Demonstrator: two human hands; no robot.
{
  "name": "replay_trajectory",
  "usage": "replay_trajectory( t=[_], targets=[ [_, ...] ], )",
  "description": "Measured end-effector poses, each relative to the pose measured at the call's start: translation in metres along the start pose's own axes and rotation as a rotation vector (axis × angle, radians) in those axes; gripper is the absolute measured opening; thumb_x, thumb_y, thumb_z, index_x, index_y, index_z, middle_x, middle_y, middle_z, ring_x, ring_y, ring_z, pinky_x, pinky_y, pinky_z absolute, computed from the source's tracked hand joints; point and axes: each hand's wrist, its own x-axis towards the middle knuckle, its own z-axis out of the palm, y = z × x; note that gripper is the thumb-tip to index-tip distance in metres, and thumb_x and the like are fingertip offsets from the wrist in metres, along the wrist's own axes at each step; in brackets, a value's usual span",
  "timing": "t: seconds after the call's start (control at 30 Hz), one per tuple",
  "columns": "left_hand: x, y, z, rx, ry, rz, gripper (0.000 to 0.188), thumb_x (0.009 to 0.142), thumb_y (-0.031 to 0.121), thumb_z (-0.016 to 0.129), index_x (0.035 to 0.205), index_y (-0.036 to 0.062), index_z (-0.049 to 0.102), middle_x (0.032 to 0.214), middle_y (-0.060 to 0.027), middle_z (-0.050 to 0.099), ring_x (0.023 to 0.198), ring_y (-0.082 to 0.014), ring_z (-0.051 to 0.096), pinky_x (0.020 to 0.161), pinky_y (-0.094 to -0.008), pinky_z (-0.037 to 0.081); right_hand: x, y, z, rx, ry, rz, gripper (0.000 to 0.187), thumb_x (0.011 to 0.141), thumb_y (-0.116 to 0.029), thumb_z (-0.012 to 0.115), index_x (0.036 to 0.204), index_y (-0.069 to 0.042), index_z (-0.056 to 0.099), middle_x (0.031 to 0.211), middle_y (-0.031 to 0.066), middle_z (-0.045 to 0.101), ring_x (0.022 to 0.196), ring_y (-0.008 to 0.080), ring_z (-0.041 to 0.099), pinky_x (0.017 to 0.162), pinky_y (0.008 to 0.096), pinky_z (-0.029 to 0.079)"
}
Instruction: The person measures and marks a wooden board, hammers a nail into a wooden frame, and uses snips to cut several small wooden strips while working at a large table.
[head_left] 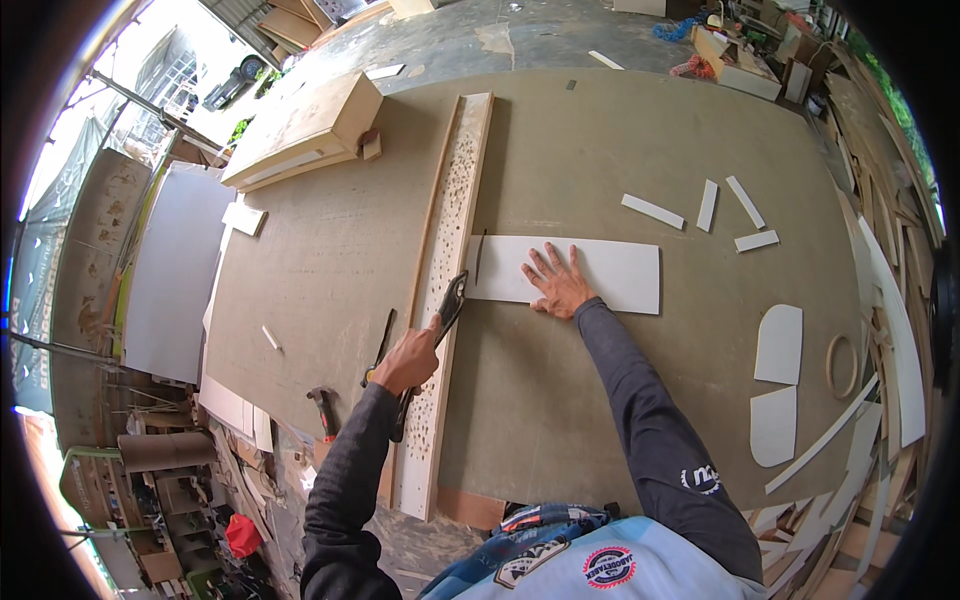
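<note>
My left hand is closed round a black, long-handled, plier-like tool; its head lies over the long white board, beside the near left corner of a white panel. My fingers hide part of the tool. That long board is pitted with small holes and runs from near to far across the table. The white rectangular panel lies flat, its left end against the board. On it my right hand rests palm down, fingers spread. A thin dark strip or mark shows near the panel's left end.
A pale wooden box stands at the far left of the brown table. A hammer lies near the left edge. Several white strips, two rounded white pieces and a ring lie right. Offcuts line the right side.
</note>
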Motion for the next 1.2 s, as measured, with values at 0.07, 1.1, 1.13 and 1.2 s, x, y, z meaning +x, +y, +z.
replay_trajectory(
  t=[0.07,1.1,1.13,1.2],
  targets=[
    [0.004,0.002,-0.003,0.005,0.013,-0.008,0.073,0.075,-0.005,0.040,0.148,-0.0102,0.034,0.074,-0.0283,0.064,0.053,-0.0348,0.066,0.055,-0.0442,0.057,0.004,0.001,-0.004,-0.018,-0.017,0.000,0.083,0.092,-0.062,0.050,0.159,-0.023,0.023,0.168,0.0059,0.011,0.154,0.0356,0.003,0.115,0.0738,0.004],
    [0.183,0.062,-0.063,0.141,0.071,0.038,0.044,0.089,0.010,0.045,0.131,0.0075,0.058,0.110,-0.0249,0.067,0.103,-0.0420,0.067,0.086,-0.0510,0.054,-0.193,-0.017,0.008,0.072,0.172,0.328,0.074,0.094,-0.058,0.049,0.157,-0.024,0.031,0.165,-0.0009,0.022,0.154,0.0262,0.010,0.119,0.0672,-0.001],
    [0.180,0.073,-0.076,0.078,0.022,0.011,0.043,0.088,0.010,0.046,0.128,0.0061,0.058,0.112,-0.0260,0.067,0.104,-0.0433,0.066,0.087,-0.0514,0.054,-0.193,-0.017,0.008,0.083,0.178,0.328,0.073,0.094,-0.058,0.049,0.157,-0.025,0.032,0.165,-0.0012,0.022,0.154,0.0261,0.010,0.119,0.0671,-0.001],
    [0.206,0.031,-0.079,0.195,0.123,0.093,0.043,0.088,0.010,0.045,0.129,0.0045,0.057,0.113,-0.0268,0.067,0.100,-0.0442,0.068,0.083,-0.0506,0.056,-0.185,-0.024,0.005,0.112,0.195,0.290,0.073,0.094,-0.057,0.050,0.157,-0.026,0.032,0.165,-0.0019,0.023,0.154,0.0258,0.011,0.120,0.0670,0.000]
  ],
)
